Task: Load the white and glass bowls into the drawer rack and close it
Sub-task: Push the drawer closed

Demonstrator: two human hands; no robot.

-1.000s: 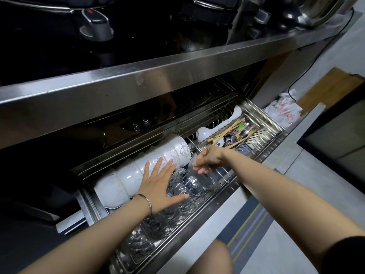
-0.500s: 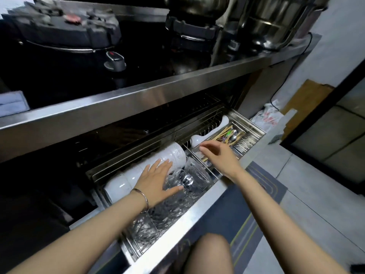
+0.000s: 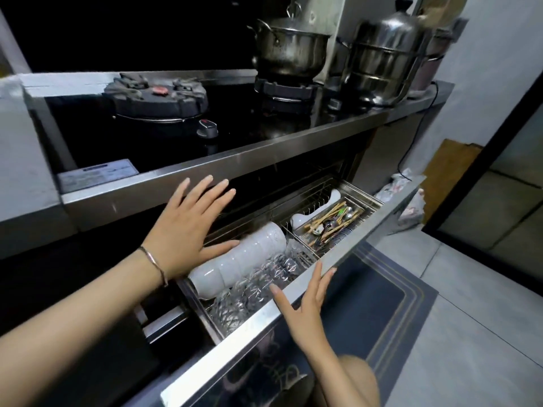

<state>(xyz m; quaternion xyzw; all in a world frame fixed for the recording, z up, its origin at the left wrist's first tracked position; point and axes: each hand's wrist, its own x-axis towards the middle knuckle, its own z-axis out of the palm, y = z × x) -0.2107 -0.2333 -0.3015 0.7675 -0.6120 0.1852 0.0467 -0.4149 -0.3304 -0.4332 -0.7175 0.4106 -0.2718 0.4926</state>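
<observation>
My left hand (image 3: 188, 230) hangs at the left of the scene with its fingers straight and spread, holding nothing, a thin bracelet (image 3: 152, 261) round the wrist. Its fingertips lie in front of the steel counter edge (image 3: 264, 154); I cannot tell whether they touch it. My thumb reaches over the left end of the white bowls (image 3: 249, 254). On the far side of that hand, up on the black cooktop, sit a dark burner (image 3: 155, 95) and a knob (image 3: 207, 127).

The white bowls lie nested on their sides in one row along the far side of the drawer rack (image 3: 299, 201). Just beside them on the near side runs a row of glass bowls (image 3: 255, 286), also on edge, touching the white row. The drawer is pulled out, not closed.

To the right, my right hand (image 3: 305, 306) is flat and relaxed, gripping nothing, its palm against the drawer front (image 3: 367, 230) and its fingertips (image 3: 332, 271) at the top rim. Far above it on the cooktop a steel pot (image 3: 289, 51) stands on a burner.

Further right in the rack, a cutlery tray (image 3: 311, 240) holds chopsticks and spoons, with a white ladle (image 3: 317, 205) on its far side. A tall steamer pot (image 3: 385, 57) stands on the counter's right end, and a dark mat (image 3: 382, 304) lies on the floor below the drawer
</observation>
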